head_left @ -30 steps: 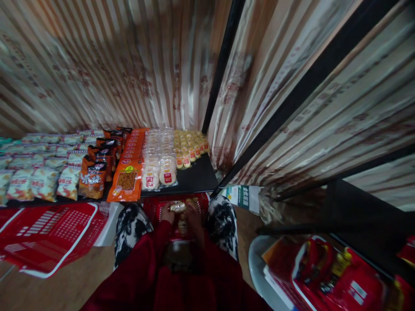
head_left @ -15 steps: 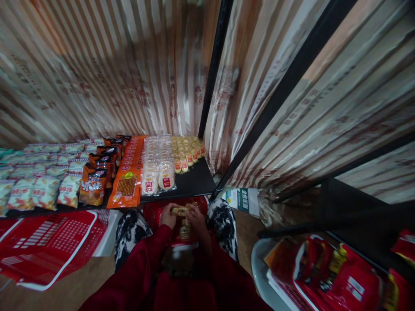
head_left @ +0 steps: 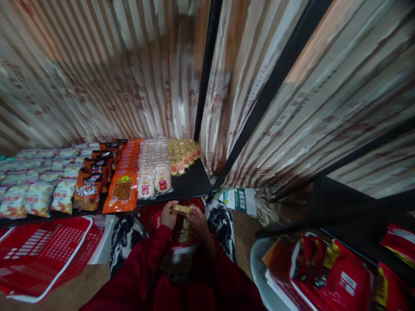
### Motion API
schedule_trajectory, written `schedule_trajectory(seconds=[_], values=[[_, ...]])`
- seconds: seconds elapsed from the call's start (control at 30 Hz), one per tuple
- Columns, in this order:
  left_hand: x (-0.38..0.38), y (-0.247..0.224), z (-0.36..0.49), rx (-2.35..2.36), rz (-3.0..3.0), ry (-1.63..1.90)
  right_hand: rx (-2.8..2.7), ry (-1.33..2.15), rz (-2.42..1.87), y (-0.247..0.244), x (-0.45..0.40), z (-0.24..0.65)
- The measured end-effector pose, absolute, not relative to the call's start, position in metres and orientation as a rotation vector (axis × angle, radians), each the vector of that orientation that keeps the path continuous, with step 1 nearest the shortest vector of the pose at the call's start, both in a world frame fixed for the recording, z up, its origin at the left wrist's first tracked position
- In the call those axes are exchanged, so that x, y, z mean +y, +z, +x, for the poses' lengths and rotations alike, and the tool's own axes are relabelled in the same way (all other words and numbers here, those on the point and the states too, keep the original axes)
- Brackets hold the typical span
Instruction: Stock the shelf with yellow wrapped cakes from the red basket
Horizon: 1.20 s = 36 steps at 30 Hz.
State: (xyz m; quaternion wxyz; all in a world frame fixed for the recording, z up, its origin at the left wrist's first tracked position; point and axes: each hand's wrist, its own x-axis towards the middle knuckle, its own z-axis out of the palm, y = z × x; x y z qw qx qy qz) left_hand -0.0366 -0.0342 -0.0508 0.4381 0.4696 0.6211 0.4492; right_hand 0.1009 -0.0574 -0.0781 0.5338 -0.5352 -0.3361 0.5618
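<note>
Dark red sleeves (head_left: 145,263) are reaching forward between two knees in black-and-white patterned trousers (head_left: 220,222). The left hand (head_left: 169,215) is pinching one end of a small gold-wrapped packet (head_left: 182,210) and the right hand (head_left: 199,218) is gripping the other, fingers closed on it, holding it above a red basket (head_left: 151,216). More wrapped pieces (head_left: 185,233), dim and blurred, are lying below the hands. A second red basket (head_left: 48,255) is standing to the left; red bags (head_left: 350,276) are filling the lower right. Just beyond the hands, a black shelf (head_left: 194,183) is bearing, left to right, pale snack bags (head_left: 39,198), orange-and-black bags (head_left: 89,190), a long orange packet (head_left: 121,190), clear-wrapped round biscuits (head_left: 155,172) and small yellow packs (head_left: 181,155). Behind, striped sheeting (head_left: 129,86) is hanging past black posts (head_left: 207,73).
</note>
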Motion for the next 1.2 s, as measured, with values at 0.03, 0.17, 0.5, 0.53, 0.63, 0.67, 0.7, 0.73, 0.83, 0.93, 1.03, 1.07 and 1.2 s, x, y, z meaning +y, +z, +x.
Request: schedule_trajectory(seconds=[0.03, 0.17, 0.5, 0.53, 0.63, 0.67, 0.7, 0.73, 0.83, 0.93, 1.03, 1.07, 1.2], values=[[-0.033, -0.05, -0.036, 1.549, 1.169, 1.12, -0.804, 1.338, -1.277, -0.078, -0.057, 0.101], [-0.03, -0.045, -0.036, 1.557, 1.212, 1.126, -0.866, 1.333, -1.286, -0.076, -0.057, 0.101], [-0.033, -0.036, -0.04, 1.528, 1.365, 1.198, -0.891, 1.303, -1.282, -0.062, -0.055, 0.104], [-0.035, -0.036, -0.04, 1.524, 1.37, 1.204, -0.87, 1.32, -1.274, -0.061, -0.054, 0.103], [-0.039, -0.038, -0.041, 1.526, 1.402, 1.218, -0.808, 1.314, -1.232, -0.059, -0.05, 0.102], [-0.04, -0.038, -0.04, 1.528, 1.428, 1.22, -0.784, 1.308, -1.215, -0.059, -0.049, 0.101], [-0.041, -0.038, -0.04, 1.53, 1.463, 1.219, -0.758, 1.301, -1.202, -0.059, -0.048, 0.101], [-0.041, -0.037, -0.039, 1.532, 1.499, 1.217, -0.734, 1.298, -1.19, -0.059, -0.046, 0.101], [-0.042, -0.035, -0.036, 1.539, 1.579, 1.214, -0.693, 1.303, -1.172, -0.06, -0.044, 0.102], [-0.045, -0.033, -0.034, 1.527, 1.618, 1.223, -0.693, 1.32, -1.164, -0.059, -0.044, 0.104], [-0.048, -0.031, -0.035, 1.495, 1.632, 1.237, -0.698, 1.343, -1.128, -0.056, -0.045, 0.103], [-0.049, -0.03, -0.035, 1.488, 1.632, 1.243, -0.701, 1.351, -1.117, -0.054, -0.046, 0.102], [-0.049, -0.028, -0.037, 1.495, 1.629, 1.25, -0.705, 1.347, -1.108, -0.048, -0.045, 0.099]])
